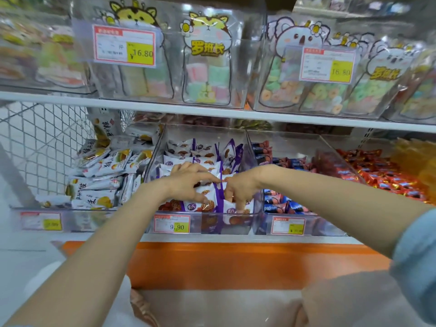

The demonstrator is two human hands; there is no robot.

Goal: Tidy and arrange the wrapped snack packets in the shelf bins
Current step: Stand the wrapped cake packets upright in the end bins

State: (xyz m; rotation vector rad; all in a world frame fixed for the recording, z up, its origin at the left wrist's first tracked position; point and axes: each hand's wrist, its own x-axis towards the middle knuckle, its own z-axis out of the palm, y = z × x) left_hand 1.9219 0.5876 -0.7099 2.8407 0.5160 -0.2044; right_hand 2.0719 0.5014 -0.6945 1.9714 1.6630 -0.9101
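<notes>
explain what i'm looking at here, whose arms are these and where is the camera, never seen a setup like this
There is no machine here. A person wears one camera on the head, looking down at their own bare arms, so this is the only view. The left hand pinches a white-and-purple wrapped snack packet in the middle clear plastic bin. The right hand pokes its fingers down among the front packets; whether it grips one is unclear. The neighbouring bins hold white packets with yellow pictures and blue-and-pink packets. The shelf above carries clear bags of pastel sweets.
</notes>
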